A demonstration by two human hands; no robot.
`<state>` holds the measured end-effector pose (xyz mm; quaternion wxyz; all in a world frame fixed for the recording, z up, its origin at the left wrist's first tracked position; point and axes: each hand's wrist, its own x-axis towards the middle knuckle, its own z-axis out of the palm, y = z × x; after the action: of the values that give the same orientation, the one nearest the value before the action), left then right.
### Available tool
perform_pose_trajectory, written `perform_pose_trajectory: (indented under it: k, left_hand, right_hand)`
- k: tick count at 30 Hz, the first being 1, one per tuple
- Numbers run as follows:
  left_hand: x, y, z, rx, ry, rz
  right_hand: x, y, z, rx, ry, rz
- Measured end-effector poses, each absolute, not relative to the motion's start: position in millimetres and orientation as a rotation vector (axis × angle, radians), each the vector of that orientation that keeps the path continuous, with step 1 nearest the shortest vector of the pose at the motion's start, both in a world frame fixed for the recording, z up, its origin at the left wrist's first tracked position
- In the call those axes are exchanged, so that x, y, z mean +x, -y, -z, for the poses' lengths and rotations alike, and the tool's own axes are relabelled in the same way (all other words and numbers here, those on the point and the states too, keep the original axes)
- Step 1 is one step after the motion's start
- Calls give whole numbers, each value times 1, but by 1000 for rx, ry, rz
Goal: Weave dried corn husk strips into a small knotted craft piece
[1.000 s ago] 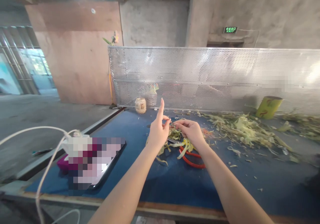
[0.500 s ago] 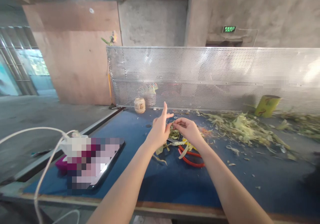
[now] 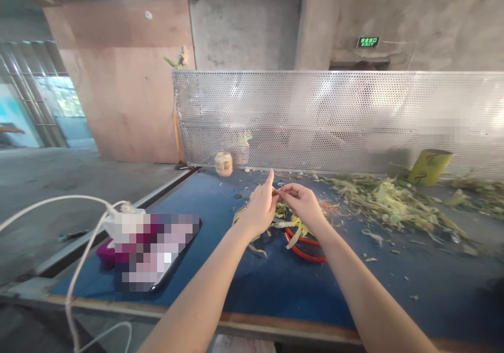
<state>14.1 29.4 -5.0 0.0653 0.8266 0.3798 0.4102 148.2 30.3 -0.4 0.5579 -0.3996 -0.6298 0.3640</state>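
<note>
Over the middle of the table my left hand [image 3: 263, 205] is closed, one finger pointing up and the thumb bent towards my right hand. My right hand [image 3: 302, 200] pinches with its fingertips, which meet those of the left. Whatever sits between the fingertips is too small and too hidden to name. Just below the hands lie scissors with red loop handles [image 3: 303, 257], partly covered by pale dried leaf strips [image 3: 296, 235]. A small greenish clump of dry leaf [image 3: 281, 210] shows between the wrists.
A roll of pale twine [image 3: 223, 164] stands by the perforated metal screen [image 3: 291, 106]. Dried husk-like leaves [image 3: 389, 198] are heaped at the right, near a yellow-green cylinder [image 3: 430, 167]. At the left, a tablet-like device [image 3: 173, 258] leans on a magenta object [image 3: 105, 254], beside a white cable [image 3: 76, 269].
My left hand's spread fingers have drawn in, and its fingertips now meet those of my right hand. The whole view has shifted slightly, moving things a little rightward.
</note>
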Motion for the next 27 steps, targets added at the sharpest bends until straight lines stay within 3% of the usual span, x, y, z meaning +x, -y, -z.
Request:
perform_pose_trajectory:
  k: [13,27]
  left_hand:
    - [17,-23,-2,2069,-1052,-1590]
    - [15,-27,0,2040,-1032,-1449]
  right_hand:
    - [151,-32,4,-887,1418,-875]
    - [151,-34,3,-958,1474,-780]
